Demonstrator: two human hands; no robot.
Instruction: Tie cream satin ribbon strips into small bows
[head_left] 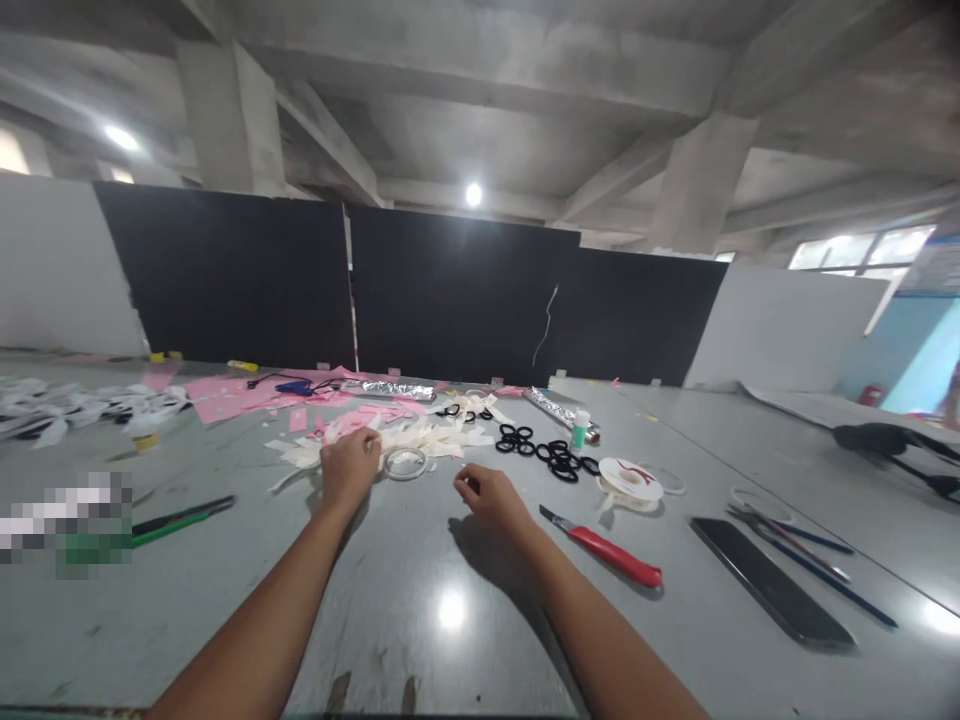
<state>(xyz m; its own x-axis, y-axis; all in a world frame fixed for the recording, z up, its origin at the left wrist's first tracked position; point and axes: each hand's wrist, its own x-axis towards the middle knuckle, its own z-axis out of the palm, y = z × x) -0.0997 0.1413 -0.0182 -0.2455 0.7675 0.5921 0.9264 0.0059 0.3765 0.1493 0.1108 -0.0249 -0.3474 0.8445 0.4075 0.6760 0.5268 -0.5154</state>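
Observation:
My left hand (351, 466) is at the edge of a pile of cream strips (439, 437), its fingers curled together. Whether a strip is between those fingers is hidden. A pale ring (405, 463) lies flat just right of it. My right hand (491, 493) hovers over the grey table (409, 610) with thumb and fingers pinched. Anything in that pinch is too small to make out. Beyond it lie several black rings (562, 460). A red-handled knife (615, 556) rests to its right, blade toward the hand.
A ribbon spool (628, 482) and a green-and-white glue stick (579, 433) are at right, with a black phone (772, 580) and pens (817, 563) farther over. Pink sheets (232, 398), foil-wrapped bars (394, 390) and white strips (90, 405) lie toward the black partition (465, 295). A green-edged tool (184, 521) is left.

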